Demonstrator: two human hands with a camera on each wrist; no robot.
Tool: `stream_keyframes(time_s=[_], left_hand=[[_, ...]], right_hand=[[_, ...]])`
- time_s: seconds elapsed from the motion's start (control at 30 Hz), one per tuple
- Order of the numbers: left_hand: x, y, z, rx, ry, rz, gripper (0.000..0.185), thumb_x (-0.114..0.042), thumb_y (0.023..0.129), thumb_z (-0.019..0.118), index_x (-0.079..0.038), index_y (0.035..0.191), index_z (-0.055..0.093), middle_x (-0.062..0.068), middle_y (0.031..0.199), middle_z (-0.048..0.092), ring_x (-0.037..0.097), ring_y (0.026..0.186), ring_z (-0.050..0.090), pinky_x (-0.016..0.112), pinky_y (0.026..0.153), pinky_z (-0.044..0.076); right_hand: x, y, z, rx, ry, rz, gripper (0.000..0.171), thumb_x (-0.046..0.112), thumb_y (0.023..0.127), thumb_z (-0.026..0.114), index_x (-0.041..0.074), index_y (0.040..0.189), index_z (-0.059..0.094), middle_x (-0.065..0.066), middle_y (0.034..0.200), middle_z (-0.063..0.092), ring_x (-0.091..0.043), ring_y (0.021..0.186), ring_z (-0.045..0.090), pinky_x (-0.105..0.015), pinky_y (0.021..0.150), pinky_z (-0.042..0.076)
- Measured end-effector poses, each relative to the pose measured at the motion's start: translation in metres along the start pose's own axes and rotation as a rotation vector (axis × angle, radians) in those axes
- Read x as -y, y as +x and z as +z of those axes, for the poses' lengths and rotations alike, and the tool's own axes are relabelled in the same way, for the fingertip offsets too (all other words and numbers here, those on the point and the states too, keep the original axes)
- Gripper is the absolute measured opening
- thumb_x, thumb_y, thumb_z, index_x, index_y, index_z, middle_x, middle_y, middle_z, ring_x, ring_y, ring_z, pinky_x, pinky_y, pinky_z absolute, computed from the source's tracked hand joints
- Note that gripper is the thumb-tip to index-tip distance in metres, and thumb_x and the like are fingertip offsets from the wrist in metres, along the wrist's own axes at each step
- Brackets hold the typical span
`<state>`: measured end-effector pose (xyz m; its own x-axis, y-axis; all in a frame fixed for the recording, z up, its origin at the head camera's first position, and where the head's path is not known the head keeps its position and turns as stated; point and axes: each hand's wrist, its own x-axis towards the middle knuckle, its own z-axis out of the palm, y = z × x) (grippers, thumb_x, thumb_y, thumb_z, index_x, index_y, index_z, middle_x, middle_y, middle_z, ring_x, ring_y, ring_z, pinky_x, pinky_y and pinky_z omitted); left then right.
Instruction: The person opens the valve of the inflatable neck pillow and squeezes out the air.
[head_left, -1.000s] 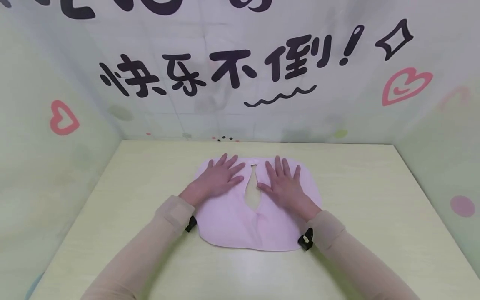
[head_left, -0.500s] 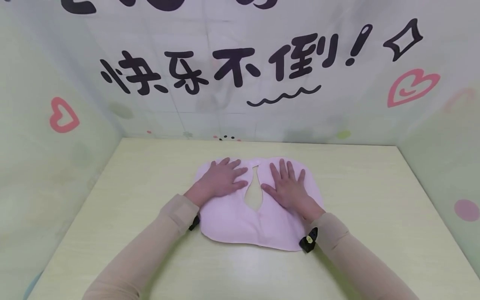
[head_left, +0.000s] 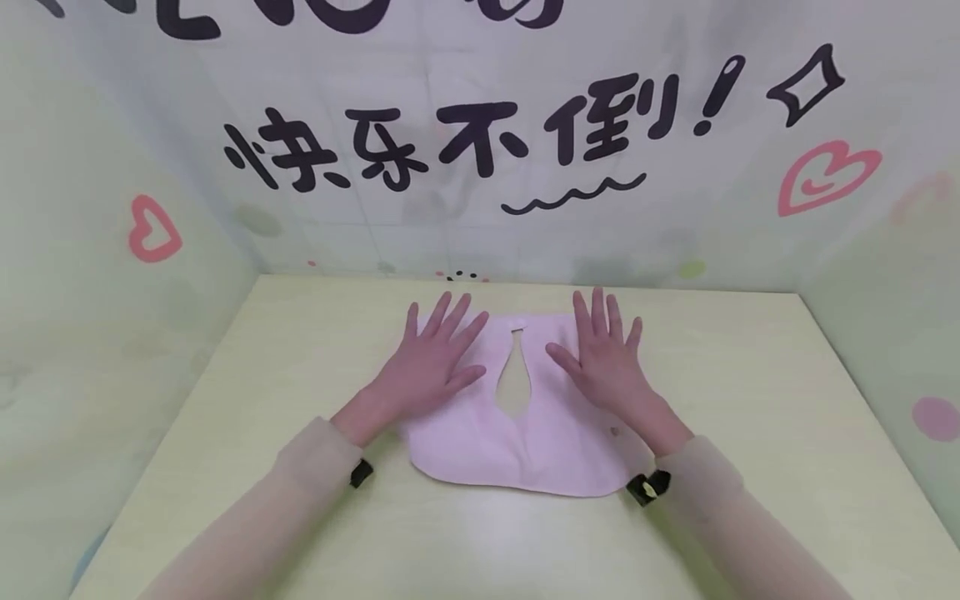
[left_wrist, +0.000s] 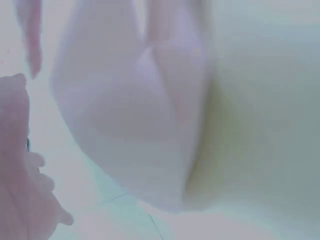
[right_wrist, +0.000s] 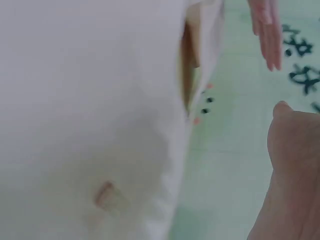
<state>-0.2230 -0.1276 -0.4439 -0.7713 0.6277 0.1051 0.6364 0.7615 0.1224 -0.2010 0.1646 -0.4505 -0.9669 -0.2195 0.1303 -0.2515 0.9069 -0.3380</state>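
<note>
A pink bib [head_left: 480, 454] lies flat on the table, with a teardrop-shaped neck opening near its middle. My left hand [head_left: 427, 358] hovers over its left side, fingers straight and spread. Over the right side is my right hand [head_left: 609, 362], also spread and holding nothing. The left wrist view shows a gap between the left palm [left_wrist: 20, 190] and the cloth. In the right wrist view the right hand [right_wrist: 295, 165] stands off the bib's surface [right_wrist: 90, 100] too. A small tag-like mark [head_left: 615, 432] shows on the bib near the right wrist.
The pale wooden table [head_left: 750, 400] extends on every side of the bib. Behind it rises a white printed backdrop [head_left: 420, 225] with black lettering, and similar side panels flank the table. Black straps [head_left: 649, 487] sit at both wrists.
Both hands have lifted off the bib and moved apart, the left one leftward and the right one rightward. The bib stays spread on the table.
</note>
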Motion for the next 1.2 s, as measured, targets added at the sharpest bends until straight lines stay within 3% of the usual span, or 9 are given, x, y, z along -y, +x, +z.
stream_keyframes(time_s=[0.1,0.2,0.27,0.47,0.6,0.77,1.2], left_hand=[[-0.003,-0.024,0.000,-0.045,0.037,0.031,0.075,-0.052,0.106,0.046,-0.013,0.165,0.022,0.017,0.171,0.006,0.036,0.156,-0.007,0.070,0.117,-0.004],[-0.008,-0.041,0.006,-0.018,0.067,0.048,0.078,-0.054,0.105,0.046,-0.013,0.165,0.019,0.018,0.171,0.003,0.038,0.156,-0.010,0.074,0.114,0.000],[-0.013,-0.046,0.014,0.012,0.076,0.075,0.080,-0.056,0.105,0.045,-0.013,0.166,0.017,0.018,0.171,0.000,0.040,0.155,-0.012,0.079,0.111,0.001],[-0.029,-0.047,0.028,0.066,0.084,0.119,0.082,-0.061,0.103,0.045,-0.012,0.165,0.022,0.018,0.171,0.004,0.043,0.155,-0.004,0.084,0.105,0.008],[-0.033,-0.049,0.034,0.150,0.163,0.103,0.084,-0.066,0.101,0.044,-0.014,0.164,0.025,0.016,0.171,0.007,0.045,0.155,0.000,0.086,0.101,0.019],[-0.034,-0.053,0.039,0.177,0.197,0.108,0.086,-0.071,0.099,0.043,-0.017,0.164,0.027,0.014,0.171,0.008,0.046,0.154,-0.002,0.088,0.095,0.023],[-0.035,-0.054,0.038,0.242,0.198,0.101,0.082,-0.068,0.101,0.040,-0.017,0.164,0.028,0.013,0.171,0.008,0.044,0.155,-0.004,0.087,0.099,0.019]], right_hand=[[0.010,-0.021,-0.012,-0.048,-0.018,-0.077,0.090,0.062,0.104,0.041,0.002,0.164,0.011,-0.027,0.168,0.000,-0.045,0.154,-0.003,-0.076,0.112,-0.004],[0.020,-0.042,-0.004,-0.027,-0.056,-0.160,0.094,0.072,0.102,0.027,0.002,0.163,0.015,-0.028,0.168,0.004,-0.047,0.154,0.003,-0.076,0.113,0.000],[0.022,-0.054,0.010,0.008,-0.077,-0.196,0.095,0.074,0.101,0.025,0.002,0.163,0.018,-0.028,0.168,0.007,-0.048,0.153,0.006,-0.077,0.112,0.003],[0.025,-0.070,0.044,0.091,-0.084,-0.211,0.087,0.061,0.103,0.046,0.005,0.164,0.020,-0.025,0.168,0.009,-0.046,0.154,0.004,-0.078,0.112,0.002],[0.026,-0.071,0.053,0.137,-0.102,-0.192,0.087,0.061,0.102,0.048,0.006,0.164,0.021,-0.025,0.168,0.008,-0.046,0.154,0.004,-0.079,0.111,0.002],[0.026,-0.071,0.056,0.199,-0.132,-0.164,0.086,0.062,0.102,0.047,0.006,0.163,0.024,-0.025,0.168,0.007,-0.045,0.154,0.002,-0.079,0.110,0.001],[0.025,-0.071,0.064,0.163,-0.087,-0.161,0.084,0.060,0.102,0.050,0.005,0.161,0.030,-0.026,0.167,0.014,-0.047,0.154,0.008,-0.080,0.109,0.005]])
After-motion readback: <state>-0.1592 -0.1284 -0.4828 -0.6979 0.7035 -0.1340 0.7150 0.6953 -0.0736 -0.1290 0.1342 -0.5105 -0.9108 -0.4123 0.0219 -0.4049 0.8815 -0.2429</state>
